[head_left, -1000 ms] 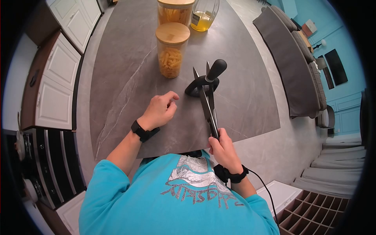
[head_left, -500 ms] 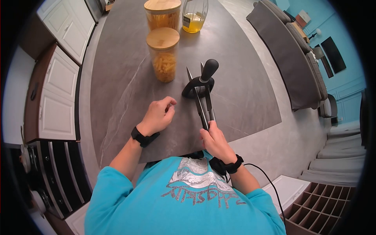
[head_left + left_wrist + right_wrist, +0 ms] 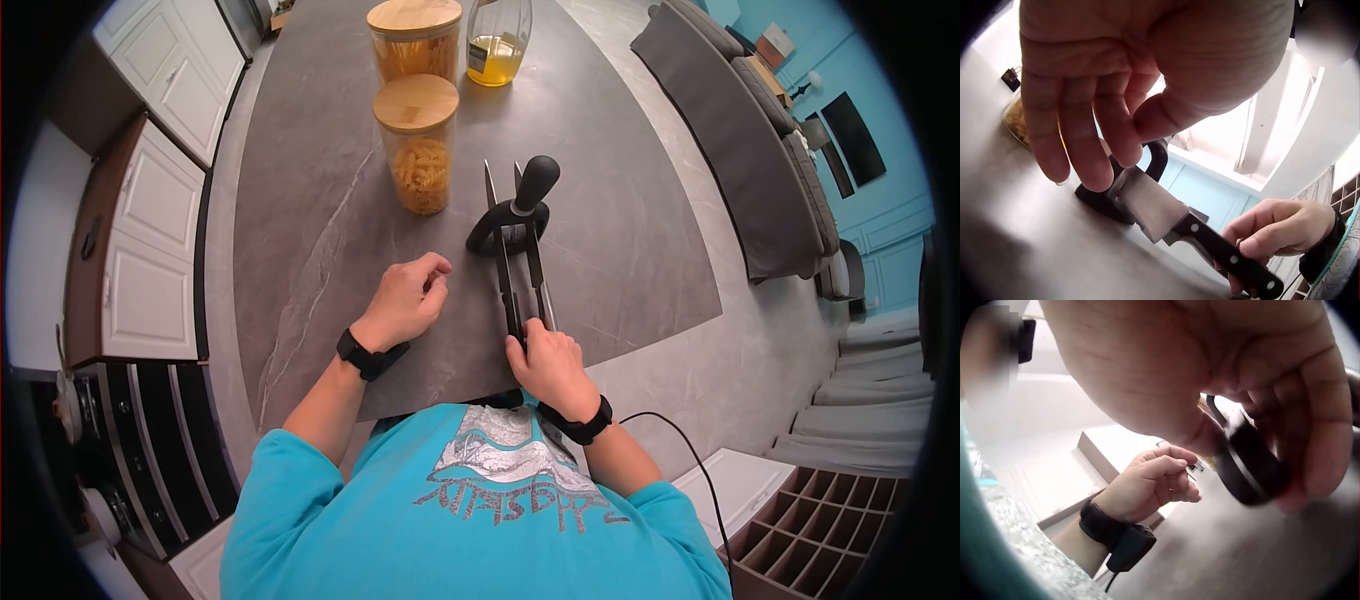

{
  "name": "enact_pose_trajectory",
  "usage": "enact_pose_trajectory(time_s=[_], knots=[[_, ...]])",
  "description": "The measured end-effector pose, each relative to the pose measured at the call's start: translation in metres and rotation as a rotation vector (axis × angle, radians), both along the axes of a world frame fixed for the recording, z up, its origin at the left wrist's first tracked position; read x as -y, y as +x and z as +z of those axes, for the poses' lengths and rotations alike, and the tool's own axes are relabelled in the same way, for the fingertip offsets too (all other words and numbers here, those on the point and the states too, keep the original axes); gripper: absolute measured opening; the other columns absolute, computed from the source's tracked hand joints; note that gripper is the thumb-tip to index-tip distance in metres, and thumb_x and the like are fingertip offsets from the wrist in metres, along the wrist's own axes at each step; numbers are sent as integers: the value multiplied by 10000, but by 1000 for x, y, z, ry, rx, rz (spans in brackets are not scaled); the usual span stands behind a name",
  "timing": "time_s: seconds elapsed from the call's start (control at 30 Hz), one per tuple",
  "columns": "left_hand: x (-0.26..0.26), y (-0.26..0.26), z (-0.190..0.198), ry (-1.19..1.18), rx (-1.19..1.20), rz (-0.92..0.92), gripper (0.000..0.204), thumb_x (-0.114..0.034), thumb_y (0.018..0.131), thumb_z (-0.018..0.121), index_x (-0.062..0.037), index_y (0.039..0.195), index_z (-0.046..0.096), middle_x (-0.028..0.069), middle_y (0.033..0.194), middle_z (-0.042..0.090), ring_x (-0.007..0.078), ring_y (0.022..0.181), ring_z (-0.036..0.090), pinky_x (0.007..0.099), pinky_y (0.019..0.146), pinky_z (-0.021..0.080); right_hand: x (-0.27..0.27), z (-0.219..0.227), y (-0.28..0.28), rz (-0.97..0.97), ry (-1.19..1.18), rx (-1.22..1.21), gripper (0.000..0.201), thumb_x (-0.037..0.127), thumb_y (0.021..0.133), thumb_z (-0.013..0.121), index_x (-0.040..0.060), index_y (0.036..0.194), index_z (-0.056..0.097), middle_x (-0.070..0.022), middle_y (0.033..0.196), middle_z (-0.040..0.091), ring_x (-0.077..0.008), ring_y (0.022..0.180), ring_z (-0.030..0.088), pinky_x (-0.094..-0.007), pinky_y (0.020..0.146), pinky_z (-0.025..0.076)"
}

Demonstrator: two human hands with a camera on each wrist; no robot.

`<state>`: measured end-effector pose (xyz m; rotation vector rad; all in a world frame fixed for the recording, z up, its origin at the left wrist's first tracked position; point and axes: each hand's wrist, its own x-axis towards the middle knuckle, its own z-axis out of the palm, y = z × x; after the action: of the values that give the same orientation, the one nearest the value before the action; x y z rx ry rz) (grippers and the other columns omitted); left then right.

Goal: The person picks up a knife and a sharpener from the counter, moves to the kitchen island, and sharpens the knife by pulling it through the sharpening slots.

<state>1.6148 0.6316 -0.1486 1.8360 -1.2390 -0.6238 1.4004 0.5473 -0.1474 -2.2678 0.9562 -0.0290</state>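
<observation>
My right hand (image 3: 555, 372) grips the black riveted handle of a kitchen knife (image 3: 1232, 257) near the table's front edge. The broad blade (image 3: 1154, 209) reaches into a black arched stand (image 3: 485, 235) topped by a bulb-shaped grip (image 3: 538, 183). Alongside the knife, in the head view, runs a second narrow dark strip with a metal edge (image 3: 543, 300); I cannot tell what it is. Two pointed tips show beyond the arch. My left hand (image 3: 400, 300) hovers to the left of the stand, fingers loosely curled, thumb near the index finger, holding nothing.
A wooden-lidded jar of spiral pasta (image 3: 420, 175) stands just behind the stand. Behind it are a taller lidded jar (image 3: 415, 55) and a glass jug of yellow liquid (image 3: 495, 60). All are on the grey table (image 3: 310, 200). A cable (image 3: 690, 450) trails from the right wrist.
The head view has shifted a little. My right hand has come slightly leftward, closer to the stand, with its fingers lying more over the handle. The left hand has barely moved.
</observation>
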Motion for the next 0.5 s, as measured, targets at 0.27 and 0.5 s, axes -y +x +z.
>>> enact_pose_trajectory(time_s=[0.27,0.5], knots=[[-1,2,0,14,-20,0,154,-75,825,541,15,932,606,169,706,635,311,655,639,376,617,489,15,13,-19,-176,-153,158,279,256,904,542,31,738,543,-199,637,604,-425,614,590,-496,559,449],[8,4,-1,74,82,-14,264,-115,823,574,16,1051,556,175,827,618,326,790,627,385,694,481,35,0,-53,-266,-152,111,304,286,858,649,-6,832,568,-178,722,613,-322,613,592,-375,554,461]])
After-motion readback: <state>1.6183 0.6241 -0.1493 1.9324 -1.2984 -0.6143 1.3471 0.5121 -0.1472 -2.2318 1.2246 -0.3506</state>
